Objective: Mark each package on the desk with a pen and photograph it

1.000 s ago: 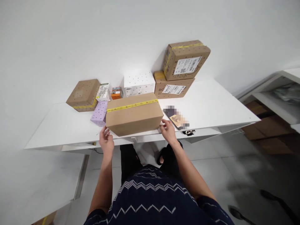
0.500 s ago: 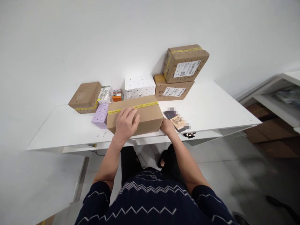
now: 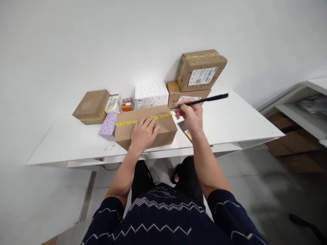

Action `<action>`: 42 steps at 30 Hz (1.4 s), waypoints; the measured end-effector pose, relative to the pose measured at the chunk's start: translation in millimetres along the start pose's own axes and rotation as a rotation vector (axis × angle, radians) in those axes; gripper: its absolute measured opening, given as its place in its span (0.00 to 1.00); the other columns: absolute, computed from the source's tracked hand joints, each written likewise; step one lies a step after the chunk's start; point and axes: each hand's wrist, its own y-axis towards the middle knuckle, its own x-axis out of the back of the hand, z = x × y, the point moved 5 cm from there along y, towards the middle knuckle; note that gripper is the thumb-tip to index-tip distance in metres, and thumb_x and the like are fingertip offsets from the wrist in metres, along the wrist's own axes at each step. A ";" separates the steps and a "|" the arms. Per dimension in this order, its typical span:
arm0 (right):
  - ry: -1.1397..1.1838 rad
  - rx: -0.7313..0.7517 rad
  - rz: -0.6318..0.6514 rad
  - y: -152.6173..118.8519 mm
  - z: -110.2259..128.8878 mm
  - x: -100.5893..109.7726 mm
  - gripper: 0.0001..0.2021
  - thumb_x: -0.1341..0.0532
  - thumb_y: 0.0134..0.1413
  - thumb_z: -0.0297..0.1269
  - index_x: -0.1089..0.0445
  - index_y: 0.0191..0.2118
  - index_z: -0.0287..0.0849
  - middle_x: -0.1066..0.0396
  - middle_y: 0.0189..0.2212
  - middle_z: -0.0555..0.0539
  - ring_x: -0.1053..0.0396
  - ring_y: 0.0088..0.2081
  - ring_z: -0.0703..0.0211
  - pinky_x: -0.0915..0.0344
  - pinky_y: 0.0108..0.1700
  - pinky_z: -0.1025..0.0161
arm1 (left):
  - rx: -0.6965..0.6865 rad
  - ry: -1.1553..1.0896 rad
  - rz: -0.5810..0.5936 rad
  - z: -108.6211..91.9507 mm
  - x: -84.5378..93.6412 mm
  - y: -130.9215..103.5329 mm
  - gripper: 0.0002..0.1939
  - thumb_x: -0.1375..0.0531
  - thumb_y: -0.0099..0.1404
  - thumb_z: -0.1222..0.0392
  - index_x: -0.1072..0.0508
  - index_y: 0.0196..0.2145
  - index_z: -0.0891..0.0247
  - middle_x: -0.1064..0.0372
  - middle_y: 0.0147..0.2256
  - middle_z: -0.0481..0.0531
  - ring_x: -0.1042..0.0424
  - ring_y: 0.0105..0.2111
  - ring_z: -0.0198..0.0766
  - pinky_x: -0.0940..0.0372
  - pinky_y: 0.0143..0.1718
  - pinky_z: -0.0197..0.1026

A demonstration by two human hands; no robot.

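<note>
A plain brown box (image 3: 163, 134) with yellow tape across its top lies near the table's front edge. My left hand (image 3: 144, 133) rests on that box, fingers over the tape and lying fairly flat. In my right hand (image 3: 192, 117) is a long, thin black tool (image 3: 213, 98), like a pen or a slim knife; I cannot tell which. Its thin end points left, close to the right end of the tape. Under my right wrist, a dark phone (image 3: 182, 126) is partly hidden on the table.
On the white table (image 3: 237, 119) stand a dotted brown box (image 3: 92, 103), a purple box (image 3: 109, 126), a white-green box (image 3: 113, 103), an orange box (image 3: 127, 104) and a white dotted box (image 3: 152, 94). Behind my right hand, one labelled box (image 3: 201, 71) sits on another (image 3: 173, 94).
My right hand has risen from the box's lower right corner and now shows the black tool. My left hand has shifted slightly right along the box.
</note>
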 end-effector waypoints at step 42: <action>-0.727 0.010 0.405 13.2 -27.4 -66.9 0.08 0.45 0.53 0.37 0.33 0.28 0.41 0.35 0.20 0.52 0.37 0.26 0.61 0.44 0.31 0.65 | -0.005 -0.051 -0.037 0.9 0.9 -2.1 0.20 0.50 0.73 0.51 0.25 0.52 0.62 0.27 0.54 0.58 0.31 0.55 0.49 0.35 0.56 0.52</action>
